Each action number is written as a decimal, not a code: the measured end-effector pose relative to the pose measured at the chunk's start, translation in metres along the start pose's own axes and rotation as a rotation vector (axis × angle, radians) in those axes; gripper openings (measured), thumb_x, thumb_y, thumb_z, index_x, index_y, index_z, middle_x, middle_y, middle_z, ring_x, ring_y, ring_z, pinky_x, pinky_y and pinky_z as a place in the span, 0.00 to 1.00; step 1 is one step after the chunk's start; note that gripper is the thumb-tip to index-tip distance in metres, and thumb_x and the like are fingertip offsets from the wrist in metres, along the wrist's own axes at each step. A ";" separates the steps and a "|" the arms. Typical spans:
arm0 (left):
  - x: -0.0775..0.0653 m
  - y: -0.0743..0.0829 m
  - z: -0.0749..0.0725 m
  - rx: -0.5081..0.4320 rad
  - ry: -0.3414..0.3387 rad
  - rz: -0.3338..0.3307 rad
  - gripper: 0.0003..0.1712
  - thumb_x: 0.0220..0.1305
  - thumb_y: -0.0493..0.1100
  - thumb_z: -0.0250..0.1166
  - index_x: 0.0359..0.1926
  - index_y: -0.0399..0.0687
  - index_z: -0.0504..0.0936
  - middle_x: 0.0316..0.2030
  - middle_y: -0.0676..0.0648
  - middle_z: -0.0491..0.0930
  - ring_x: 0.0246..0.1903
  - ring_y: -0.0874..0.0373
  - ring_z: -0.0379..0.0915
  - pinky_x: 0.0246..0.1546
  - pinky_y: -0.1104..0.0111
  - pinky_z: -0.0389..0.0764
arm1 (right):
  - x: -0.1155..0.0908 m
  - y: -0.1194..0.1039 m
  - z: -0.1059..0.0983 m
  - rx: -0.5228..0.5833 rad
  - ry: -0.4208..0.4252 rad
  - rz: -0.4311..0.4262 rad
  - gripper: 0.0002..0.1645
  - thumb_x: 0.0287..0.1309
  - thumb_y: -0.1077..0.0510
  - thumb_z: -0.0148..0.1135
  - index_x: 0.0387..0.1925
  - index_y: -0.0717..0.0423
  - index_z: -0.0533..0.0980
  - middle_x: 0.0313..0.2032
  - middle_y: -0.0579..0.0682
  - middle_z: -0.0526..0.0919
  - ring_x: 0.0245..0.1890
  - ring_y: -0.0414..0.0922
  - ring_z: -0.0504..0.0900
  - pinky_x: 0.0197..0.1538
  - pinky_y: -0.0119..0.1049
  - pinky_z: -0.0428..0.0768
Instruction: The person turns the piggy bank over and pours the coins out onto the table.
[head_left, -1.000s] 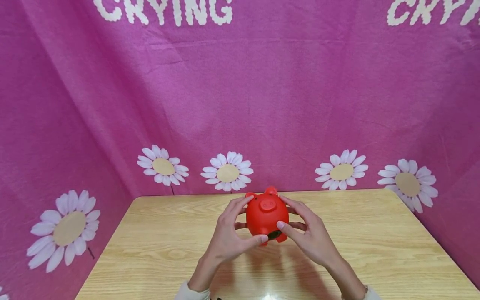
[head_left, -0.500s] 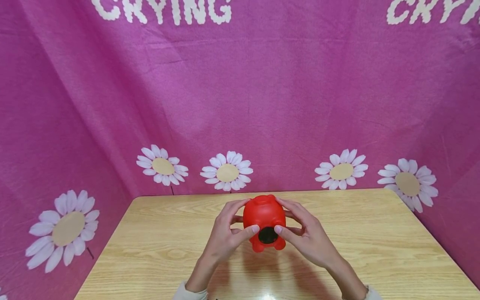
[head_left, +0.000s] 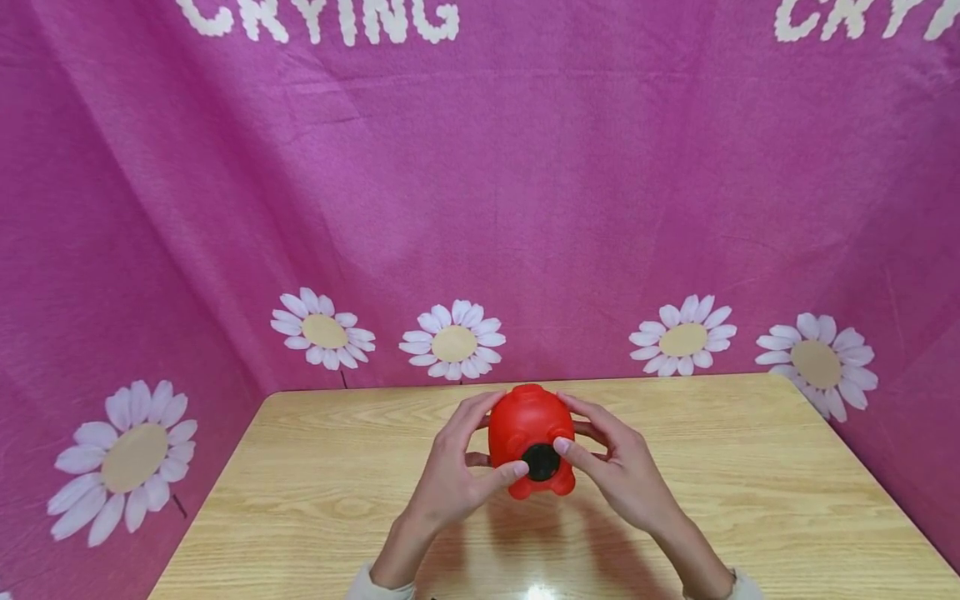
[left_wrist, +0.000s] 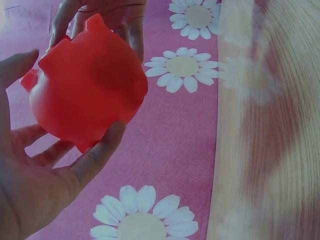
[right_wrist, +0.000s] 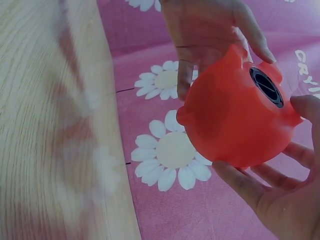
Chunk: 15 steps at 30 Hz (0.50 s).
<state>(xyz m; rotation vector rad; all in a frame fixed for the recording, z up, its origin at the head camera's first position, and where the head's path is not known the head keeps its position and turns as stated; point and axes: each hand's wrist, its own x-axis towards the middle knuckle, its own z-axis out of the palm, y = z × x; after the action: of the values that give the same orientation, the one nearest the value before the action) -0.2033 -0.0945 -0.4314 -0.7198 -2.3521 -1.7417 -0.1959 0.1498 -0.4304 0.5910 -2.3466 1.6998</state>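
Observation:
A red piggy bank (head_left: pixel 528 421) is held up above the table between both hands, tipped so its underside faces the head camera. Set in its belly is a round black plug (head_left: pixel 541 462), which in the right wrist view shows a bar across its middle. My left hand (head_left: pixel 455 471) grips one side, thumb by the plug's edge and fingers spread round the body. From the other side my right hand (head_left: pixel 626 475) grips it, thumb at the plug's upper right. The stubby feet (head_left: pixel 562 482) point toward me, and the pig's face is turned away from the head camera.
Beneath the hands lies a light wood-grain table (head_left: pixel 322 500), with shadows under the piggy bank. A pink cloth (head_left: pixel 525 208) printed with white daisies and lettering hangs behind the table and along both sides.
The piggy bank has been tipped back: its snout and eyes faced the head camera earlier, and now the belly with the black plug does. Both thumbs have shifted slightly around the plug.

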 end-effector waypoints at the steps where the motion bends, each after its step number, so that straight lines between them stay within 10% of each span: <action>1: 0.000 0.000 0.000 0.012 -0.010 0.016 0.45 0.61 0.52 0.79 0.78 0.61 0.71 0.72 0.51 0.74 0.66 0.46 0.75 0.45 0.68 0.91 | 0.000 0.000 0.000 0.001 0.004 0.008 0.31 0.72 0.57 0.69 0.74 0.48 0.75 0.69 0.57 0.81 0.59 0.59 0.88 0.49 0.32 0.90; 15: 0.000 0.001 -0.002 0.087 -0.120 0.135 0.53 0.58 0.50 0.83 0.81 0.63 0.67 0.75 0.54 0.70 0.70 0.53 0.73 0.58 0.60 0.89 | -0.003 -0.009 -0.002 0.023 0.018 0.167 0.25 0.76 0.51 0.65 0.69 0.49 0.79 0.62 0.59 0.86 0.50 0.45 0.92 0.45 0.32 0.91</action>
<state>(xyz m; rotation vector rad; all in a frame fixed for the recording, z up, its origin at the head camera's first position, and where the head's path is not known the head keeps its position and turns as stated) -0.2032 -0.0959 -0.4301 -0.9695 -2.3759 -1.5720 -0.1896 0.1499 -0.4225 0.3905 -2.4275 1.7949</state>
